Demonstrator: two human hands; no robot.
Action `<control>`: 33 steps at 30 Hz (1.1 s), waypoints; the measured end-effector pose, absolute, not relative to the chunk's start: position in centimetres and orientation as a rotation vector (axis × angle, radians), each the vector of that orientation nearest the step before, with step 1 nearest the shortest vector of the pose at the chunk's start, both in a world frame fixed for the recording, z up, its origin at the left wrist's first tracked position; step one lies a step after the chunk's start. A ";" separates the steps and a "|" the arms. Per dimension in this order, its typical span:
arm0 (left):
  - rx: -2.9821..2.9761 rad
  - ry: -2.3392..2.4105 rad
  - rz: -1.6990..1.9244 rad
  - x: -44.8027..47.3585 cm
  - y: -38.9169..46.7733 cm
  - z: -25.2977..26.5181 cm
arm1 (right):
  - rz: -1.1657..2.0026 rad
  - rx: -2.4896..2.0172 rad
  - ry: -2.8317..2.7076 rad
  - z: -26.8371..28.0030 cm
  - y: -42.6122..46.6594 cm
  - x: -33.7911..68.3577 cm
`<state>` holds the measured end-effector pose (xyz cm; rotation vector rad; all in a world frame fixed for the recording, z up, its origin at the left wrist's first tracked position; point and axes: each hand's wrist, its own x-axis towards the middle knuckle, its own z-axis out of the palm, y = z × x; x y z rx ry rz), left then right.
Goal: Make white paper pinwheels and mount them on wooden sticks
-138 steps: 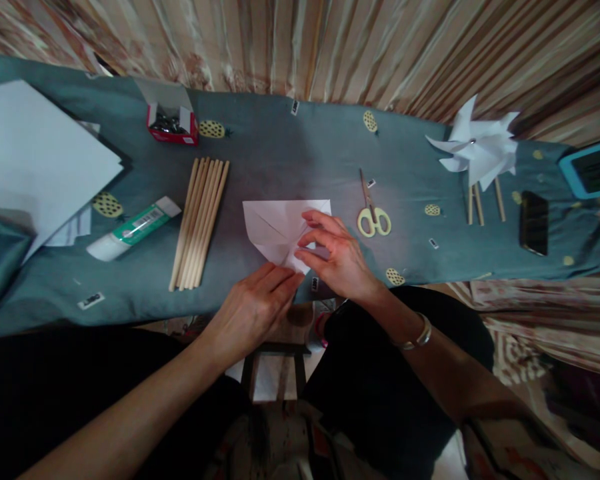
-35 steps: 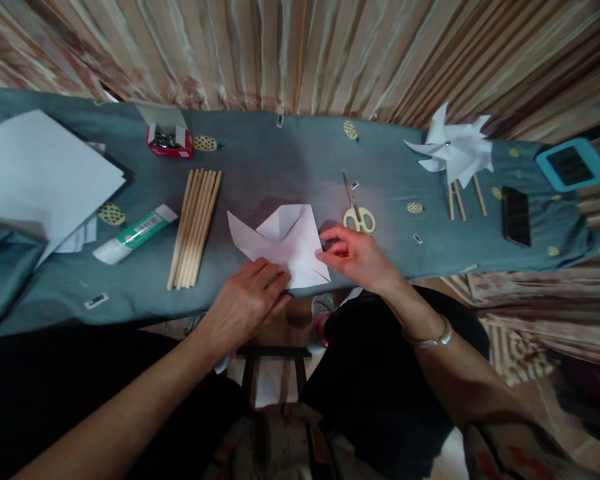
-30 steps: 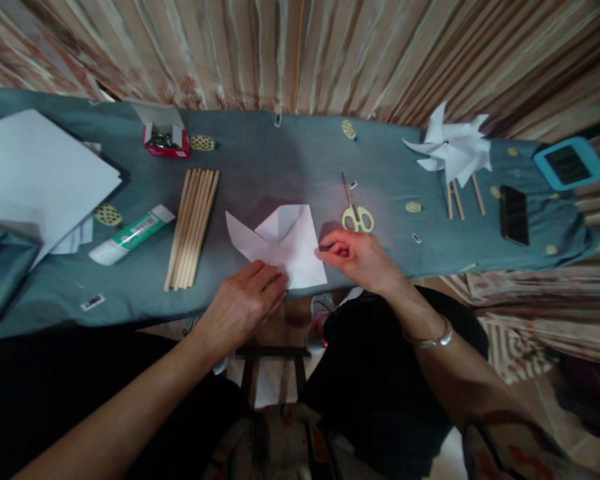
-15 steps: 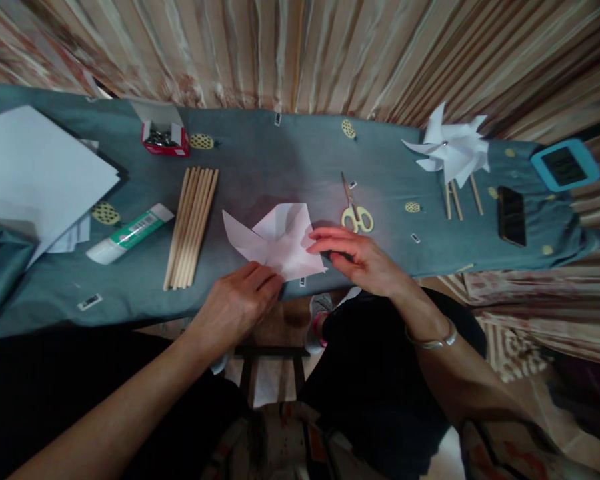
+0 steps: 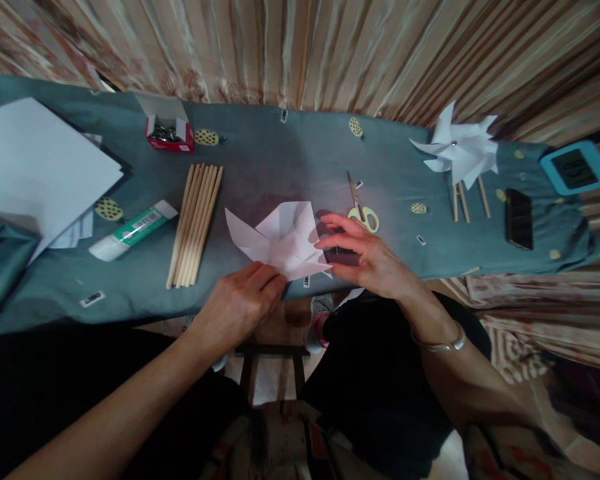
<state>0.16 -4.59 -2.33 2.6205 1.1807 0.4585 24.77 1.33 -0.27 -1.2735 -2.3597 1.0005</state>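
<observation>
In front of me near the table's front edge is a white paper pinwheel [image 5: 290, 237], its corners partly folded toward the middle. My left hand [image 5: 247, 293] pinches its lower left part between thumb and fingers. My right hand [image 5: 367, 257] is at the paper's right side with fingers spread, the fingertips close to its edge; whether they touch it I cannot tell. Scissors with pale yellow handles [image 5: 370, 219] lie just beyond the right hand, which partly covers them.
Left of the paper lie several wooden sticks [image 5: 195, 227], a glue stick [image 5: 133, 230], a red box of pins [image 5: 170, 135] and white paper sheets [image 5: 45, 160]. At right are finished pinwheels [image 5: 457, 147], a phone [image 5: 519, 219] and a blue-framed timer [image 5: 575, 167]. Curtains hang behind.
My right hand has spread its fingers and shifted slightly right, off the paper's surface. My left hand keeps its pinch. The whole view has shifted a little.
</observation>
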 end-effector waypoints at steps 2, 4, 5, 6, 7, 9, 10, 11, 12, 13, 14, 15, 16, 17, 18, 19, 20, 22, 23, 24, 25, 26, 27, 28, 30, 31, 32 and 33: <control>2.682 1.162 0.446 0.1 -4.6 -2.2 | 1.106 -1.234 -2.304 -0.1 1.3 24.7; 2.722 1.142 0.461 0.0 -4.7 -2.1 | 1.195 -1.196 -2.262 0.0 1.2 24.6; 2.727 1.133 0.476 -0.1 -4.7 -2.1 | 1.227 -1.181 -2.245 0.1 1.1 24.5; 2.729 1.122 0.493 -0.2 -4.7 -2.1 | 1.253 -1.170 -2.227 0.1 1.1 24.4; 2.727 1.112 0.506 -0.2 -4.8 -2.1 | 1.276 -1.159 -2.211 0.1 1.1 24.4; 2.721 1.093 0.516 -0.3 -4.9 -2.1 | 1.304 -1.138 -2.192 0.1 1.1 24.3; 2.718 1.086 0.520 -0.3 -4.9 -2.1 | 1.312 -1.128 -2.189 0.0 1.1 24.2; 2.712 1.079 0.521 -0.3 -5.0 -2.2 | 1.318 -1.118 -2.187 -0.1 1.2 24.2; 2.706 1.074 0.517 -0.3 -5.0 -2.2 | 1.320 -1.110 -2.187 -0.2 1.2 24.1; 2.702 1.068 0.509 -0.3 -5.1 -2.2 | 1.315 -1.103 -2.187 -0.4 1.3 24.0; 2.701 1.061 0.499 -0.3 -5.1 -2.2 | 1.304 -1.098 -2.189 -0.7 1.3 23.8; 2.703 1.056 0.491 -0.2 -5.2 -2.2 | 1.282 -1.098 -2.193 -1.0 1.3 23.6; 2.706 1.051 0.488 -0.2 -5.2 -2.2 | 1.245 -1.100 -2.201 -1.3 1.3 23.4; 2.709 1.048 0.494 -0.2 -5.2 -2.3 | 1.200 -1.104 -2.214 -1.6 1.3 23.1; 2.712 1.046 0.507 -0.1 -5.3 -2.4 | 1.149 -1.110 -2.229 -1.9 1.3 22.8; 2.713 1.043 0.527 -0.1 -5.3 -2.5 | 1.098 -1.114 -2.242 -2.2 1.3 22.4; 2.713 1.042 0.553 0.0 -5.4 -2.7 | 1.049 -1.116 -2.252 -2.4 1.3 22.1; 2.708 1.048 0.612 0.1 -5.6 -3.1 | 0.976 -1.122 -2.261 -2.6 1.3 21.6; 2.704 1.056 0.640 0.1 -5.7 -3.3 | 0.953 -1.133 -2.259 -2.7 1.3 21.4; 2.697 1.061 0.664 0.2 -5.8 -3.5 | 0.934 -1.145 -2.258 -2.7 1.3 21.2; 2.686 1.061 0.683 0.2 -5.9 -3.7 | 0.921 -1.158 -2.260 -2.7 1.3 21.1; 2.675 1.060 0.697 0.2 -6.0 -3.8 | 0.911 -1.171 -2.266 -2.7 1.3 21.0; 2.667 1.057 0.708 0.3 -6.0 -3.9 | 0.901 -1.181 -2.274 -2.8 1.3 20.9; 2.662 1.055 0.716 0.2 -6.1 -3.9 | 0.890 -1.184 -2.287 -2.8 1.3 20.8; 2.657 1.054 0.719 0.2 -6.1 -3.9 | 0.863 -1.180 -2.317 -2.8 1.3 20.6; 2.656 1.054 0.712 0.2 -6.1 -4.0 | 0.848 -1.178 -2.331 -2.9 1.3 20.5; 2.655 1.053 0.702 0.2 -6.0 -4.0 | 0.832 -1.175 -2.344 -2.9 1.3 20.5; 2.651 1.051 0.691 0.2 -6.0 -3.9 | 0.816 -1.172 -2.355 -2.9 1.3 20.4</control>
